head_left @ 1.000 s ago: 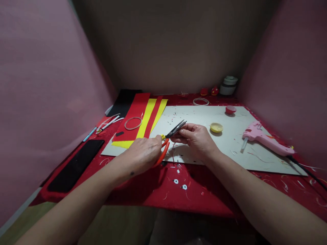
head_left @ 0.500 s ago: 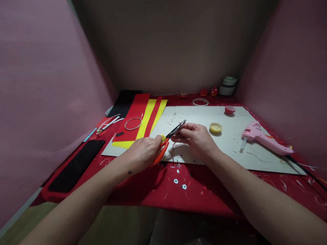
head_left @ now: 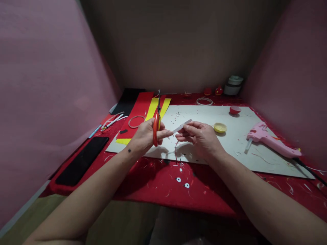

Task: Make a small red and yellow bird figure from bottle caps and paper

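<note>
Orange-handled scissors (head_left: 155, 131) hang on the fingers of my left hand (head_left: 149, 135), their blades pointing up and away. A finger of that hand reaches to the lower end of a thin white strip (head_left: 182, 126). My right hand (head_left: 200, 134) pinches the strip between thumb and fingers near its upper end. Both hands are above the front part of a white board (head_left: 199, 115). Two small white eye-shaped pieces with dark centres (head_left: 178, 179) lie on the red cloth in front of the board.
Red sheets (head_left: 140, 105) and yellow strips lie left, with a ring on top. A black phone (head_left: 81, 161) is at the left edge. A yellow cup (head_left: 220, 127), a red cup (head_left: 234, 110) and a pink glue gun (head_left: 270, 137) sit right. Scraps are scattered about.
The scissors have swung from pointing right at my right hand to pointing upward. The white strip now shows between my hands. The view has shifted slightly.
</note>
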Motion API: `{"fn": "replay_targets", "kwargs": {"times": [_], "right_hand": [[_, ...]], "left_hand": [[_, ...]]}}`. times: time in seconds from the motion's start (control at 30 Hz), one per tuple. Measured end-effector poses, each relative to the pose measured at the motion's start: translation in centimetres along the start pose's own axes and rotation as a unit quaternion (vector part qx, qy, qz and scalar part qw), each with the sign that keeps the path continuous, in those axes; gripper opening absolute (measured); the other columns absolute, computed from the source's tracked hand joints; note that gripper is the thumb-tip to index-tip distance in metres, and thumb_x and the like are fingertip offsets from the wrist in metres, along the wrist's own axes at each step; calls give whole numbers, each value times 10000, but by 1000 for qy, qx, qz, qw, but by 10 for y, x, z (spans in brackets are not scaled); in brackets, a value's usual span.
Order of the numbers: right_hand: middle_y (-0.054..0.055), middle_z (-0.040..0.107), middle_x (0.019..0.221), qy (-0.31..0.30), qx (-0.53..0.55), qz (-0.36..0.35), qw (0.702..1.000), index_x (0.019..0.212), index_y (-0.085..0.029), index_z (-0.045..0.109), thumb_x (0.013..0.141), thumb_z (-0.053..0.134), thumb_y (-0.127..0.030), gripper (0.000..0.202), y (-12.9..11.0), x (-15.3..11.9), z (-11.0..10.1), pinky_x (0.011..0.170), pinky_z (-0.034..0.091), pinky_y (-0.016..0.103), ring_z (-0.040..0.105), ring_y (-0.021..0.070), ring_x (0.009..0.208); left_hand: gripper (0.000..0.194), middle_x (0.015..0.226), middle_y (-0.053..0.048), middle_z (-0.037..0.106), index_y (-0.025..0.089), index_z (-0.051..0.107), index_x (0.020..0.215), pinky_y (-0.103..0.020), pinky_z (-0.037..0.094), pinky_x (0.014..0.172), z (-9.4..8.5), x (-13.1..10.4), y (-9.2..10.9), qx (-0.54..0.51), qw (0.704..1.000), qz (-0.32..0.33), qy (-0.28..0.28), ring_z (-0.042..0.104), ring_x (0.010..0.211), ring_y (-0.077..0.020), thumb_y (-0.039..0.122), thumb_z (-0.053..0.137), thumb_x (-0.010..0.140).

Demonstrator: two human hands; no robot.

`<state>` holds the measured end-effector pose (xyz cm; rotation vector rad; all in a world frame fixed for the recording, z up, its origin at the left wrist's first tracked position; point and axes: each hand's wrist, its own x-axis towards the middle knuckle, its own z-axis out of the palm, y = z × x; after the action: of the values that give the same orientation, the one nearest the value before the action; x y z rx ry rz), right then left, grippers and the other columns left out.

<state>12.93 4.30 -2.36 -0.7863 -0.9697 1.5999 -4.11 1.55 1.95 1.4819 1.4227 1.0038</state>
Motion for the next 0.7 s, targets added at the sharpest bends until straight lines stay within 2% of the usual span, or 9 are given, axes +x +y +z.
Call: {"fn": "replay_targets", "kwargs": {"times": [0.17,0.33,0.43,0.53,0.6,0.7], "right_hand": [[52,701,650,4,12,5,1000,693,-156,635,752,686,-200,90,1,1,0,589,587,267,692,157,563],[52,699,653,24,26,15,999,704,-162,605,756,658,-178,77,-2,-1,3,602,593,289,690,161,585],[66,707,675,4,36,36,999,756,-150,619,729,693,-199,93,-3,-4,6,600,593,311,701,187,626],[76,717,694,-42,30,66,996,819,-130,655,673,770,-219,206,0,-7,8,610,593,319,701,194,643],[81,712,673,-62,20,79,995,782,-114,673,647,798,-216,210,4,-8,9,614,592,306,694,186,631],[97,701,636,-58,20,84,995,679,-96,671,655,784,-192,150,8,-8,10,592,588,276,690,179,606]], "left_hand": [[236,555,56,545,164,471,782,-193,350,414,1,-1,-1,-26,999,-15,28,460,411,-45,120,681,683],[238,602,36,583,158,472,785,-187,336,399,0,0,-4,-57,998,-10,13,440,403,-32,109,670,661],[248,562,55,556,156,479,781,-185,338,393,2,1,-6,-73,997,-3,28,452,394,-40,109,682,646],[239,534,68,529,156,485,771,-180,328,386,4,2,-6,-64,997,-2,36,464,395,-46,103,683,648],[228,521,73,515,157,486,767,-178,322,385,6,1,-6,-66,997,-1,28,459,392,-44,97,676,656],[222,510,82,501,157,488,770,-177,320,393,8,1,-5,-78,997,6,13,446,390,-37,96,675,668]]}}
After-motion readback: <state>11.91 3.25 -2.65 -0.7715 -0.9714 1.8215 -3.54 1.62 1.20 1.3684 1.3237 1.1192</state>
